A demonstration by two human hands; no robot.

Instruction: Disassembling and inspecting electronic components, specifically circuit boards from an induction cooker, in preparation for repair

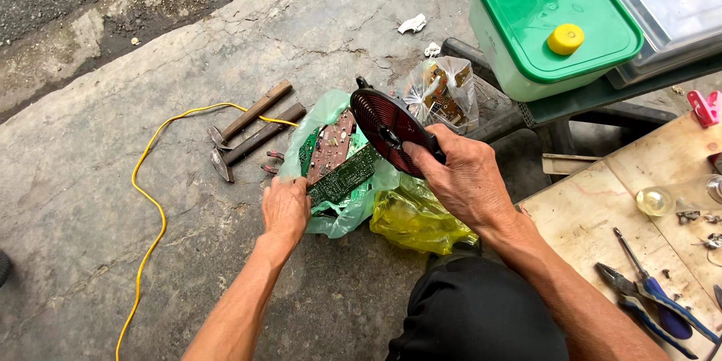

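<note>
Crouching over cracked concrete at the centre of the frame, a person grips a round, dark coil disc [387,129] with copper-red windings in the right hand [462,177], fingers closed over its lower edge so that it stands tilted above a pale green plastic bag [342,214]. The left hand [285,209] is closed on the near rim of that bag, pinching it open; inside lie a green circuit board [344,175] and a brown circuit board [332,146], touching each other. Just to the right of the green bag sits a crumpled yellow bag [410,219], and behind the disc a clear bag [440,90] holds more electronic parts. Two hammers [252,131] with wooden handles lie side by side at centre left, a yellow cable [154,203] looping past them down the left of the frame. At upper right stands a white tub with a green lid [553,11]; at lower right, blue-handled pliers [654,304] rest on a wooden board [594,218]
</note>
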